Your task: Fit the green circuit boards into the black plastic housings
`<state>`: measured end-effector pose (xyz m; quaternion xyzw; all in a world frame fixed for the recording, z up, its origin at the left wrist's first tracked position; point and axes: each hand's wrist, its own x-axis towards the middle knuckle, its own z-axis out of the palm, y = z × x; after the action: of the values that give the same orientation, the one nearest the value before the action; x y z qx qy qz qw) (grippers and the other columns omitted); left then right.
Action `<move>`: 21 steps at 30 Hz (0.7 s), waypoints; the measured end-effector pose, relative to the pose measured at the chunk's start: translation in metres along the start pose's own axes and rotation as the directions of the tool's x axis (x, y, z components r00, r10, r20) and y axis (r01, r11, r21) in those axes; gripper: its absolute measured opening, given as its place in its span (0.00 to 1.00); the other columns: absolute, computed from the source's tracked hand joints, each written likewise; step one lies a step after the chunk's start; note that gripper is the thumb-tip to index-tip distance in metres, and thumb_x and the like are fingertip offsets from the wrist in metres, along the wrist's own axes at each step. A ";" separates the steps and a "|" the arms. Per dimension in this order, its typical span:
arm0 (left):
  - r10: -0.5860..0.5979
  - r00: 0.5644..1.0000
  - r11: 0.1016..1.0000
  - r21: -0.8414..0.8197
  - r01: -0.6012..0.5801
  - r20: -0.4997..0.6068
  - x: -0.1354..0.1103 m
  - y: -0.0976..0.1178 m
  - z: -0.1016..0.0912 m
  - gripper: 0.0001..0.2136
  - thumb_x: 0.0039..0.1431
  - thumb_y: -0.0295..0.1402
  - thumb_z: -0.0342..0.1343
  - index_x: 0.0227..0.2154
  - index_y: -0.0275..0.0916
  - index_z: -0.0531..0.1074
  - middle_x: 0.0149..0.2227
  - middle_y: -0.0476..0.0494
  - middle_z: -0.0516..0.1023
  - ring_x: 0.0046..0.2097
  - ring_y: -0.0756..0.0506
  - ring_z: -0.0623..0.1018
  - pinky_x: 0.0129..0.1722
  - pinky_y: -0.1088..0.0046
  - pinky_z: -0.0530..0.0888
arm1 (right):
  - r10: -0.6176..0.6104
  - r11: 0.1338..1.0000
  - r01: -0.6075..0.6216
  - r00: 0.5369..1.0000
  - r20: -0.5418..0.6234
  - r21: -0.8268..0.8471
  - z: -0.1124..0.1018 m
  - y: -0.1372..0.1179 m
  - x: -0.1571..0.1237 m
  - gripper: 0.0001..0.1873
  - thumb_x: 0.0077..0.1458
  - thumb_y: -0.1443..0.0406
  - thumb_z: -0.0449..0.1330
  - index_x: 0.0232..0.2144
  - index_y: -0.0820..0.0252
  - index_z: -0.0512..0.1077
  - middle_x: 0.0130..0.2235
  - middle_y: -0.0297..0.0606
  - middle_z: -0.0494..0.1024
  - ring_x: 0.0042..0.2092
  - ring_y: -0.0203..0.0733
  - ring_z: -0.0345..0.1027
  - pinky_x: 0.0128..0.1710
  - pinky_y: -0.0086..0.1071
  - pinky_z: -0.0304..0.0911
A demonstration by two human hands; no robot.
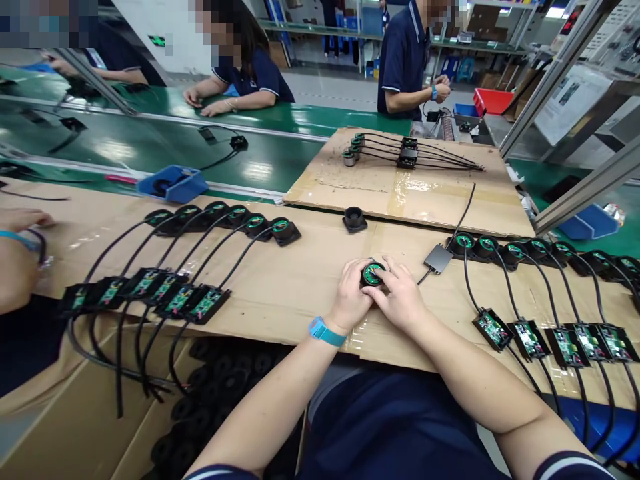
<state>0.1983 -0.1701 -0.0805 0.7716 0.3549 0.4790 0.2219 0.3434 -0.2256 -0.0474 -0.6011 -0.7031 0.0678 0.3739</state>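
Above the cardboard-covered table point(310, 280), a round black housing point(373, 273) with a green circuit board and small wires inside sits between my two hands. My left hand point(353, 293), with a teal wristband, is wrapped round its left side. From the right, my right hand point(403, 297) grips the same housing, its fingers at the rim and over the board. Just beyond my hands stands a similar black housing point(355, 219) on a square base. To the right lies a flat grey-black box point(438, 259) with a cable at each end.
Rows of cabled housings point(283, 230) and open circuit-board boxes point(494, 329) line both sides. A raised cardboard sheet point(340, 180) carries more cabled parts. Blue bins point(173, 183) stand behind. A co-worker's hand point(25, 219) is at far left; other people work across the green conveyor point(280, 157).
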 end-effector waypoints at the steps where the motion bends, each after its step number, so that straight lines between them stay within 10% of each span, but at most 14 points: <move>1: -0.011 1.000 1.000 -0.005 0.011 -0.001 0.000 -0.001 0.001 0.20 0.59 0.35 0.63 0.53 0.41 0.69 0.51 0.38 0.77 0.55 0.39 0.76 0.58 0.54 0.74 | 0.005 1.000 -0.004 1.000 0.016 -0.013 0.000 0.000 0.000 0.21 0.60 0.56 0.66 0.51 0.64 0.77 0.60 0.57 0.73 0.63 0.58 0.65 0.62 0.51 0.63; 5: -0.116 0.986 0.991 -0.048 0.122 0.119 -0.004 -0.005 0.002 0.25 0.58 0.35 0.63 0.58 0.41 0.66 0.55 0.36 0.76 0.57 0.39 0.76 0.61 0.55 0.73 | 0.030 1.000 -0.029 0.990 0.139 -0.010 0.001 0.003 0.007 0.20 0.59 0.60 0.67 0.52 0.61 0.74 0.54 0.50 0.77 0.54 0.52 0.72 0.57 0.45 0.67; 10: -0.210 0.941 0.949 -0.174 0.261 0.265 -0.013 -0.009 -0.009 0.57 0.47 0.50 0.72 0.72 0.43 0.42 0.62 0.32 0.70 0.65 0.34 0.71 0.66 0.50 0.66 | 0.056 0.998 -0.052 0.977 0.208 -0.023 -0.005 0.001 0.016 0.16 0.59 0.62 0.67 0.48 0.59 0.77 0.48 0.44 0.79 0.49 0.47 0.74 0.55 0.38 0.69; 15: -0.222 0.970 0.938 -0.294 0.185 -0.100 -0.013 -0.017 -0.024 0.41 0.63 0.65 0.42 0.66 0.36 0.55 0.58 0.26 0.73 0.60 0.35 0.75 0.60 0.51 0.71 | 0.037 0.996 -0.025 0.988 0.151 -0.084 -0.008 -0.004 0.016 0.20 0.64 0.56 0.62 0.54 0.58 0.75 0.54 0.47 0.76 0.53 0.48 0.73 0.57 0.38 0.67; 21: -0.258 0.933 0.954 -0.220 0.205 -0.250 -0.013 -0.021 -0.022 0.34 0.66 0.62 0.36 0.56 0.36 0.63 0.53 0.29 0.75 0.54 0.36 0.78 0.52 0.53 0.76 | 0.054 0.988 -0.022 0.976 0.209 -0.152 -0.004 -0.013 0.012 0.21 0.66 0.53 0.59 0.54 0.58 0.75 0.52 0.47 0.76 0.48 0.46 0.75 0.50 0.35 0.69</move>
<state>0.1680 -0.1666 -0.0926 0.6252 0.4235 0.5839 0.2982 0.3357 -0.2191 -0.0324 -0.6301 -0.7304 0.0861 0.2493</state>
